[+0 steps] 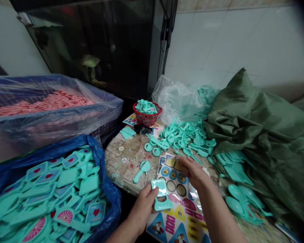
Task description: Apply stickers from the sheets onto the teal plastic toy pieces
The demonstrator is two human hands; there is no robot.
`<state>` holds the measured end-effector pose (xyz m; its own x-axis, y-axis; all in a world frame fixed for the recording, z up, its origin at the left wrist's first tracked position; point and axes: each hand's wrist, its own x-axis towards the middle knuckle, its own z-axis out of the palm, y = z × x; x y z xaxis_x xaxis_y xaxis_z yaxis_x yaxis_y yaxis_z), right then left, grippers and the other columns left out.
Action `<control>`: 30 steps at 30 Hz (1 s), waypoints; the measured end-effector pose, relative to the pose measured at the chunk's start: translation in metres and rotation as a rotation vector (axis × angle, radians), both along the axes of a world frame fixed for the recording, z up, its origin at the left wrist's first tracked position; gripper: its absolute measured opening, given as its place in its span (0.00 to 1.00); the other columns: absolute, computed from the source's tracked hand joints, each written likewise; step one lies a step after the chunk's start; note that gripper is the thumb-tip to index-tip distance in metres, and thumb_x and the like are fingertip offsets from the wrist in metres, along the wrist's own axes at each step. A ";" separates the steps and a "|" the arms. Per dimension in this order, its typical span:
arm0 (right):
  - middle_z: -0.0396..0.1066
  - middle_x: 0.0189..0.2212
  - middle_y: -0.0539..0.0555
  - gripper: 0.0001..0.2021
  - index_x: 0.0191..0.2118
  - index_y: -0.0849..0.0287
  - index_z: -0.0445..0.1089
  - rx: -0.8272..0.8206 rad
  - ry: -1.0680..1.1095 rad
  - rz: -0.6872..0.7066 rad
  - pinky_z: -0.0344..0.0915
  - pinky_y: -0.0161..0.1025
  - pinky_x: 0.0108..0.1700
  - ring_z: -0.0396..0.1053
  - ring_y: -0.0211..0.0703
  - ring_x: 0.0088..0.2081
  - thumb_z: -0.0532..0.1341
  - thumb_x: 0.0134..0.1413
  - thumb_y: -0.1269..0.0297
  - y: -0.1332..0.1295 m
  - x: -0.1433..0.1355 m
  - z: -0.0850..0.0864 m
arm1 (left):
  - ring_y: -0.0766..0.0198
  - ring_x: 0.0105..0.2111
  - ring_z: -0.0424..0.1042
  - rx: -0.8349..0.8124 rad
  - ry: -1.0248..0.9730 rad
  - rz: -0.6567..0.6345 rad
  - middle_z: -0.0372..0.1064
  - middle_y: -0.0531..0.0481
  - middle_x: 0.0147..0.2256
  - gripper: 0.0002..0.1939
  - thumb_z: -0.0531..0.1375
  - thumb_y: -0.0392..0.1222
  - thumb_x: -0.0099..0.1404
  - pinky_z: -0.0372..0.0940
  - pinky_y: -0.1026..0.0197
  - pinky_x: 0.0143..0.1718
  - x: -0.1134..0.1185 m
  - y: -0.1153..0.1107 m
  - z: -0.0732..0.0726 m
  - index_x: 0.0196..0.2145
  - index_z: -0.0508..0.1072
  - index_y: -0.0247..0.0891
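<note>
My left hand (144,206) holds a teal plastic piece (162,194) with a shiny square face and a handle loop, thumb on its edge. It is held over the near left part of a sticker sheet (176,216). My right hand (192,170) rests at the upper part of that sheet, beside gold rectangles; its fingertips are bent down and what they hold, if anything, is too small to make out. A loose teal spoon-like piece (142,170) lies on the worn table (124,152) to the left of the sheet.
Blue bag (114,202) of stickered teal pieces at left; plastic-lined crate (108,108) of pink pieces behind it. Red basket (147,118), clear plastic bag (172,98) and teal pile (184,135) stand at the back. Green sack (263,114) and teal spoons (239,202) lie right.
</note>
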<state>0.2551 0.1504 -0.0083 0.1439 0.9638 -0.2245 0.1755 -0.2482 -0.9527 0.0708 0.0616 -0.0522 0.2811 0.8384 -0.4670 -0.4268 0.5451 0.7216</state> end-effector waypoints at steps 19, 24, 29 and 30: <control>0.56 0.21 0.45 0.17 0.27 0.57 0.60 -0.013 -0.108 0.178 0.50 0.32 0.25 0.53 0.34 0.24 0.60 0.48 0.48 -0.124 -0.027 0.022 | 0.53 0.42 0.73 0.079 -0.299 -0.042 0.74 0.39 0.40 0.27 0.49 0.58 0.64 0.66 0.53 0.43 -0.011 -0.028 0.056 0.47 0.70 0.33; 0.53 0.19 0.43 0.16 0.28 0.56 0.59 0.009 -0.120 0.196 0.48 0.31 0.24 0.50 0.33 0.23 0.59 0.49 0.48 -0.135 -0.027 0.025 | 0.54 0.39 0.74 0.106 -0.269 -0.049 0.75 0.40 0.38 0.27 0.50 0.60 0.62 0.67 0.54 0.41 -0.008 -0.040 0.066 0.46 0.71 0.35; 0.53 0.19 0.43 0.17 0.28 0.56 0.58 0.009 -0.143 0.199 0.47 0.31 0.23 0.49 0.33 0.22 0.59 0.48 0.47 -0.141 -0.026 0.028 | 0.52 0.38 0.74 0.121 -0.223 -0.061 0.75 0.39 0.38 0.29 0.50 0.61 0.61 0.68 0.53 0.39 -0.008 -0.046 0.072 0.46 0.71 0.34; 0.54 0.19 0.43 0.18 0.28 0.56 0.58 0.011 -0.146 0.196 0.47 0.32 0.24 0.50 0.33 0.23 0.59 0.48 0.46 -0.142 -0.025 0.027 | 0.52 0.38 0.74 0.126 -0.214 -0.063 0.75 0.39 0.38 0.29 0.50 0.60 0.62 0.68 0.53 0.39 -0.009 -0.046 0.072 0.47 0.71 0.34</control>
<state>0.2301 0.0087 0.0184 -0.0161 0.9788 -0.2041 0.3553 -0.1852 -0.9162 0.0621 0.0154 0.0202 0.4157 0.8641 -0.2838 -0.5457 0.4866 0.6823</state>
